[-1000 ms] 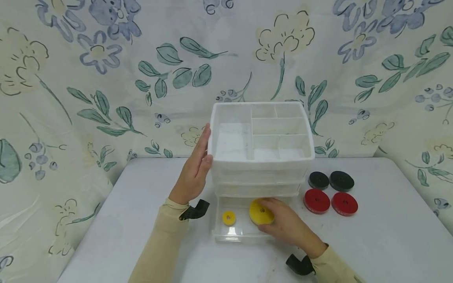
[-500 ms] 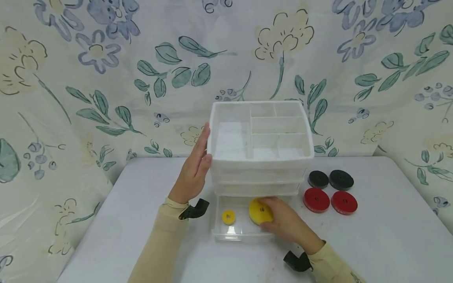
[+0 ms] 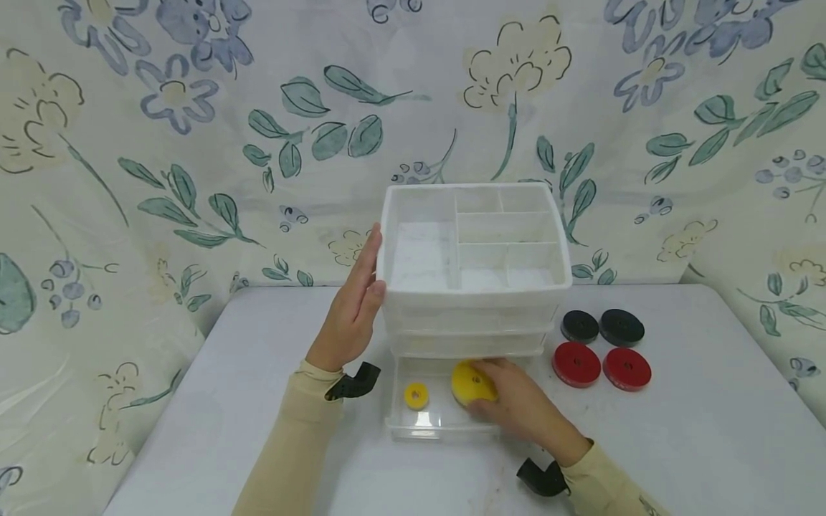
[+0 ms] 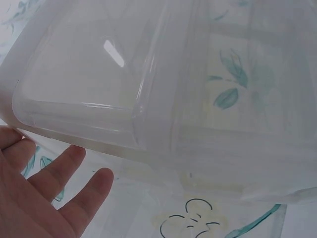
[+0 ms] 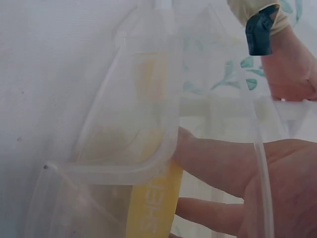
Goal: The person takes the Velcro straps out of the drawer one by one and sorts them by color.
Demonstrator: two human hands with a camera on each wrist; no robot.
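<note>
A white plastic drawer organizer (image 3: pixel 474 292) with a divided top stands on the table, its clear bottom drawer (image 3: pixel 422 432) pulled out. My left hand (image 3: pixel 348 315) rests along the organizer's left side, fingers nearly straight; in the left wrist view its fingertips are right at the edge of the clear plastic body (image 4: pixel 84 124). Inside the drawer, my right hand (image 3: pixel 525 408) holds a large yellow disc (image 3: pixel 471 383) with a small centre hole, between thumb and fingers. Raised letters show on the disc's rim (image 5: pixel 156 206) in the right wrist view. Left of it lies a small yellow ring (image 3: pixel 416 395).
Right of the organizer, two black discs (image 3: pixel 622 327) lie behind two red discs (image 3: pixel 576 364) on the white table (image 3: pixel 703 430). A floral cloth (image 3: pixel 439 79) hangs behind and at the sides. Black straps (image 3: pixel 353 381) are on both wrists.
The large yellow disc has shifted slightly left inside the drawer, with my right hand on it. My left hand stays against the organizer.
</note>
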